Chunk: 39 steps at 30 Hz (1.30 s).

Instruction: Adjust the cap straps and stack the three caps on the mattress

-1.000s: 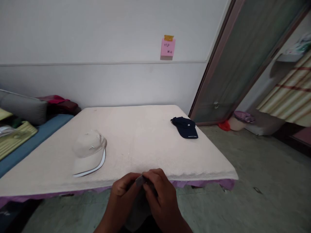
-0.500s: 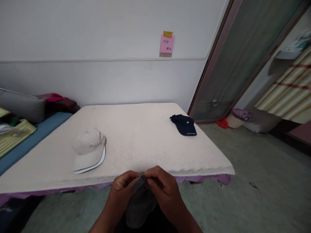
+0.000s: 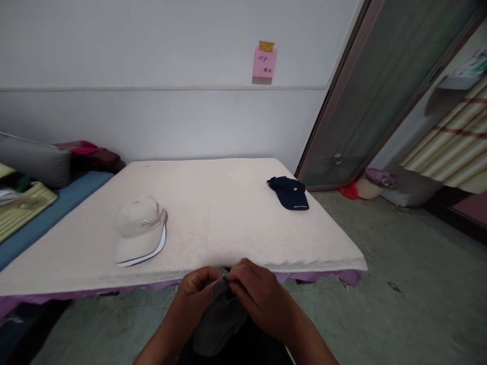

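Both hands meet just below the front edge of a cloth-covered table (image 3: pixel 228 223), pinching the upper edge of a grey cap (image 3: pixel 218 327) between them. The left hand (image 3: pixel 198 290) closes thumb and fingers on a small fold of the fabric, and the right hand (image 3: pixel 258 299) clamps the same fold from the other side, knuckles touching the left. The grey cap is dark, matte and soft. It hangs from the fingers in a rounded droop in front of the person's body, its lower edge curved; the hands and forearms hide much of it, so no logo or strap can be made out. On the cream tablecloth lies a beige cap (image 3: pixel 140 230) with a white-trimmed brim, left of the hands, and well apart from it a navy cap (image 3: pixel 289 191) with a small white mark, near the far right corner. A purple underlayer (image 3: pixel 323 277) peeks out under the cloth's front edge. A pink sticky note (image 3: pixel 264 62) is taped to the white wall behind, a frosted sliding door (image 3: pixel 365 101) stands at right, and a grey cushion (image 3: pixel 34 165) rests on a blue mat (image 3: pixel 49 213) at left.
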Available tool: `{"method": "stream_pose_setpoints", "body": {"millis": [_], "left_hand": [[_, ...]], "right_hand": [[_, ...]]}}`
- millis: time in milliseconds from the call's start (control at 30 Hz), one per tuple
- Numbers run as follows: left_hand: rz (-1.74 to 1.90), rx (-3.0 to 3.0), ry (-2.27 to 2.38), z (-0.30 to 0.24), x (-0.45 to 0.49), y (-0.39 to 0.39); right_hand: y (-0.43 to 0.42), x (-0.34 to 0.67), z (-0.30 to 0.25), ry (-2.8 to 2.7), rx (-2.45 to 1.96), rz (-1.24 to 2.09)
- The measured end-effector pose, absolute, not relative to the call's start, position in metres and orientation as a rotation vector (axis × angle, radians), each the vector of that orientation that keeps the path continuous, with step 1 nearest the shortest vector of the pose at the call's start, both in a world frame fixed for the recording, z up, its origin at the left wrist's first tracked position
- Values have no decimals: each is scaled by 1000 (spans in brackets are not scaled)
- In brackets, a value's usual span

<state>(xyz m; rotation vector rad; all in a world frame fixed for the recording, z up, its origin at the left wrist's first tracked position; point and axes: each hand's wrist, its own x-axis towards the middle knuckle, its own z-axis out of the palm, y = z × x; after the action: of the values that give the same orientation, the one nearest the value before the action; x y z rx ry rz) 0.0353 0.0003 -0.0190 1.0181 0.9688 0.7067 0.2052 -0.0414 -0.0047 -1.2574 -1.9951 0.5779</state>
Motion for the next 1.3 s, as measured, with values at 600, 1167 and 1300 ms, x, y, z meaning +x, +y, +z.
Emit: {"method": "stream_pose_setpoints", "body": {"millis": [600, 1167, 1300], "left_hand": [[720, 1029, 984, -13, 37, 1], [683, 1148, 995, -14, 35, 2], [675, 1164, 994, -17, 35, 2]], "right_hand": [[-34, 201, -33, -1227, -1142, 1126], [-42, 201, -16, -1826, -1183, 645], [-41, 201, -14, -1843, -1284, 676]]}}
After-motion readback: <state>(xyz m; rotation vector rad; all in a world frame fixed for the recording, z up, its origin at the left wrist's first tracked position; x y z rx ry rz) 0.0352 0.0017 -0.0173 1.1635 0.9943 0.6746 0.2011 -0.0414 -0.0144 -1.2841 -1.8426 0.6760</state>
